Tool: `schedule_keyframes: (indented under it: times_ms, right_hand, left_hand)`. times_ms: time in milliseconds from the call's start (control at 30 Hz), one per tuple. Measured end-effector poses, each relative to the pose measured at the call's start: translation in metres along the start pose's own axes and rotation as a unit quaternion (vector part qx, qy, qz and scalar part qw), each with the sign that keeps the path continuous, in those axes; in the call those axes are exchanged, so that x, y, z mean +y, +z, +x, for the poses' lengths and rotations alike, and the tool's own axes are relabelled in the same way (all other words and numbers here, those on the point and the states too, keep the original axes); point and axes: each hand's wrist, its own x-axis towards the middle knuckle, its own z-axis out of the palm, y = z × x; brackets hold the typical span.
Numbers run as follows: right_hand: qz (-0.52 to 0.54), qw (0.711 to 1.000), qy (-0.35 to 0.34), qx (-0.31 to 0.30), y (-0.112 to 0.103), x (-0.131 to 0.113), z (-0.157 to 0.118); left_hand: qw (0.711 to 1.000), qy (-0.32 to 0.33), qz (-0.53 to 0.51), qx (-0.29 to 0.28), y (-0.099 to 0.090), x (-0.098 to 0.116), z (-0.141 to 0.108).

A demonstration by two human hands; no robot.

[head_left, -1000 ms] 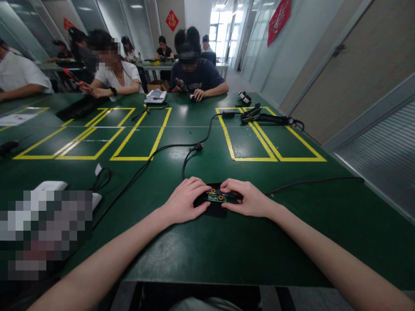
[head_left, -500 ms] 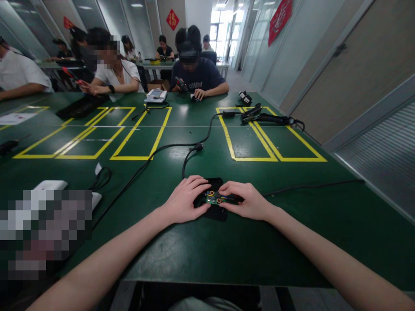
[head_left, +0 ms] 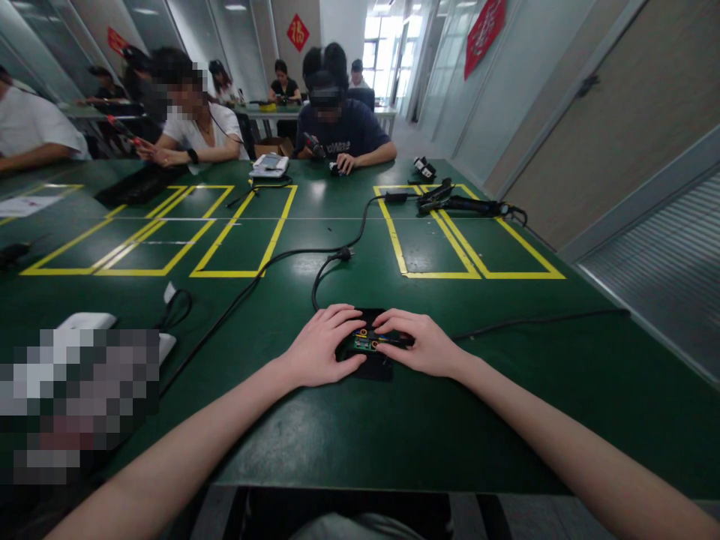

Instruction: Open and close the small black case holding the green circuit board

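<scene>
A small green circuit board [head_left: 363, 343] with copper-coloured coils and thin coloured wires lies between my hands, above a flat black plastic casing [head_left: 376, 369]. My left hand [head_left: 323, 346] curls round the board's left end, thumb at the near side and fingers at the far side. From the right, my right hand [head_left: 421, 341] closes with thumb and fingertips at the board's right end, where the wires run into a black cable. My palms hide part of the board and cable. A black cord with a plug [head_left: 344, 254] rises beyond my left hand.
On the green table [head_left: 315, 442], a long black cable [head_left: 270, 264] curves across the middle and another cord [head_left: 540, 322] runs right. Black tools [head_left: 466, 204] lie at the back right. A white device [head_left: 270, 166] stands near a co-worker [head_left: 344, 127] opposite. Blurred items sit at left.
My right hand has shifted slightly left and its fingers reach further over the board's right end. My left hand has stayed nearly in place.
</scene>
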Motion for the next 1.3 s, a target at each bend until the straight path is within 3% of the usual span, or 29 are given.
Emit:
schedule_keyframes:
  times_ms: [167, 400, 733, 1300]
  right_hand:
    - [-0.026, 0.999, 0.012, -0.029, -0.002, -0.004, 0.001]
    - [-0.061, 0.997, 0.051, 0.005, 0.0, -0.003, 0.001]
    - [-0.105, 0.992, 0.063, 0.038, 0.007, -0.004, 0.003]
    - [-0.154, 0.987, 0.044, 0.014, 0.008, -0.004, 0.004]
  left_hand:
    - [1.0, -0.011, -0.005, 0.019, 0.0, 0.0, 0.0]
    - [0.996, -0.026, -0.032, 0.073, 0.0, -0.006, 0.001]
    - [0.997, -0.057, 0.004, 0.047, 0.001, -0.01, 0.003]
    - [0.996, -0.068, 0.006, 0.065, 0.001, -0.014, 0.003]
